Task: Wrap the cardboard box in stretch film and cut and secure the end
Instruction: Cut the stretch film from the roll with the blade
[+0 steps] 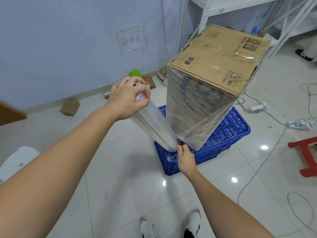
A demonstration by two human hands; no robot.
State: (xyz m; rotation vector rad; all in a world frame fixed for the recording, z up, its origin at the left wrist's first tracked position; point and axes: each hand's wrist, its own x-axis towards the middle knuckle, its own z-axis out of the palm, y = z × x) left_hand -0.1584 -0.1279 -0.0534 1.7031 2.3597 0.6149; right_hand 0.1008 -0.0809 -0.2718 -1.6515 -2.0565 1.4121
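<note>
Cardboard box (pixel 211 86) stands upright on a blue crate (pixel 228 133), its sides wrapped in film. Left hand (pixel 127 98) grips the roll's (pixel 154 127) top end — right hand (pixel 186 158) pinches something small and dark at the film near the box's bottom corner.

Paper sign (pixel 131 40) on wall: "回收区". Cardboard box (pixel 217 54) top labels illegible.

We note a single head-worn, wide-angle view, angled forward and steeply down. It sits close above both outstretched forearms, takes in the tiled floor (pixel 120 194) and our own shoes (pixel 193 222) at the lower edge, and reaches the far wall (pixel 68 40).
</note>
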